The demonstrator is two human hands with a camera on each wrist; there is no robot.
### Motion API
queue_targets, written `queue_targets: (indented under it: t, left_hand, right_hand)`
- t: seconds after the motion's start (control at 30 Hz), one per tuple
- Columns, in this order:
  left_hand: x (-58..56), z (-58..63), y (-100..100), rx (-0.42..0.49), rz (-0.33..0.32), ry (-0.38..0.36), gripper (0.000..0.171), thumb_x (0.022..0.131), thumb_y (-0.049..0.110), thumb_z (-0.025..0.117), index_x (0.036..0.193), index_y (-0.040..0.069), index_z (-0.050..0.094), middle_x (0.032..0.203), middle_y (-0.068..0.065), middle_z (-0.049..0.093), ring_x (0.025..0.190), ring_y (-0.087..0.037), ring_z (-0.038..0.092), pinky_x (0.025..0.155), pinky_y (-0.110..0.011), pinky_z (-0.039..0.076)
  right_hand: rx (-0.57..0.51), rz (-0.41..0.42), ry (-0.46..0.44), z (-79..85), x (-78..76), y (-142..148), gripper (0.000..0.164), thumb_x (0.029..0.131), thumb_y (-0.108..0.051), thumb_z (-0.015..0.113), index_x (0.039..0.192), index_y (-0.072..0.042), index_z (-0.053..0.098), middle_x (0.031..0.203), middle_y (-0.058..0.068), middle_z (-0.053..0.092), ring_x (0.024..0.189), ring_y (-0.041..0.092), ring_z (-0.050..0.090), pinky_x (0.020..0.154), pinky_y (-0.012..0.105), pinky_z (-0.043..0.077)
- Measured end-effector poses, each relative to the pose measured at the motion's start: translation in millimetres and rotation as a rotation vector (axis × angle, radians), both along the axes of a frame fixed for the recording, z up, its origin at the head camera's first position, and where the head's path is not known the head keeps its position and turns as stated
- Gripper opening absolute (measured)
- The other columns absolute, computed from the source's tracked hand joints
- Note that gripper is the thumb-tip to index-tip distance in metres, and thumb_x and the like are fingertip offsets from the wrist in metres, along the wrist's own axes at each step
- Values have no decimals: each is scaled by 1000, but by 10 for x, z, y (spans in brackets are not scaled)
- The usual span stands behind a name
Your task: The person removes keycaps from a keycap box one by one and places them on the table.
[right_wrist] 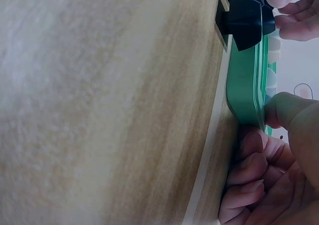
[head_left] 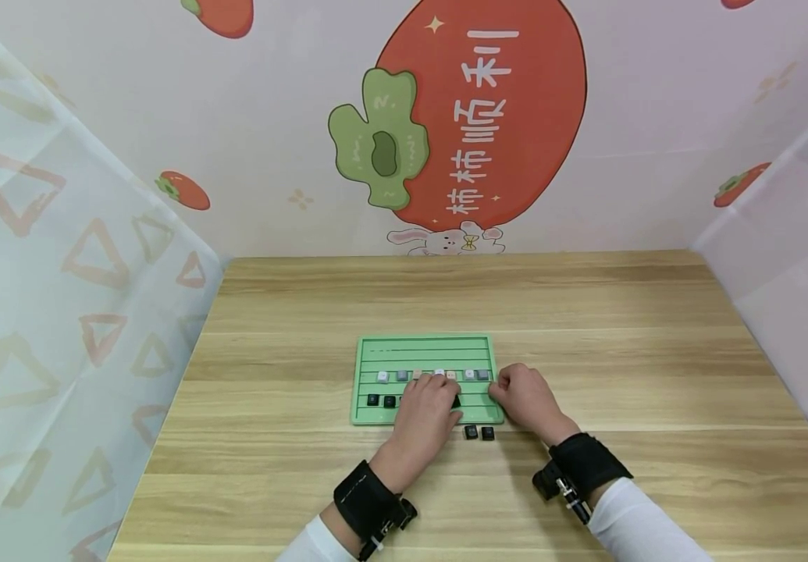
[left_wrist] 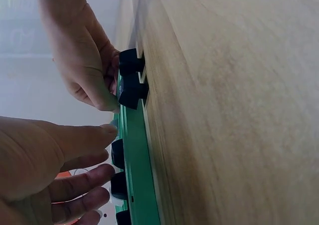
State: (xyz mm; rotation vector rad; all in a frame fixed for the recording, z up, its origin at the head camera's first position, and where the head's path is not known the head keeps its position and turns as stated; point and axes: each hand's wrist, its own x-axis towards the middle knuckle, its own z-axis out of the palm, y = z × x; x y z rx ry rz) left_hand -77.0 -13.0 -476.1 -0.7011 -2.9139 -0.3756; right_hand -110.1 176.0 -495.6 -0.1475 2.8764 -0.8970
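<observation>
While the right hand (head_left: 530,400) pinches the green board (head_left: 432,357) by its right edge, the left hand (head_left: 426,410), fingers loosely extended, lies over black keycaps (head_left: 389,401) near the front edge.

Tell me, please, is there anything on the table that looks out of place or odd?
Yes: two black pieces lie on the table, just outside the near edge of the green board, while the other visible pieces sit on it. Nothing looks spilled or damaged.
</observation>
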Motion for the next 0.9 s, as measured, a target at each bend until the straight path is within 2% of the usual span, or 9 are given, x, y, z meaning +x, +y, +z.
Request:
queue_targets:
  t: [0.4, 0.9]
  left_hand:
    - [-3, -49, 29, -38, 11, 25, 26, 76, 29, 75, 100, 19, 71, 99, 2, 67, 89, -17, 57, 73, -31, 45]
    - [-18, -81, 23, -30, 15, 34, 20, 77, 24, 74, 96, 17, 70, 95, 1, 67, 87, -17, 58, 71, -31, 45]
  right_hand:
    - [0, -6, -5, -4, 2, 0, 32, 78, -11, 58, 51, -11, 40, 47, -5, 30, 44, 12, 31, 49, 26, 26]
    - [-15, 3, -5, 13, 9, 2, 33, 79, -10, 57, 51, -11, 41, 47, -5, 30, 44, 12, 31, 49, 26, 26]
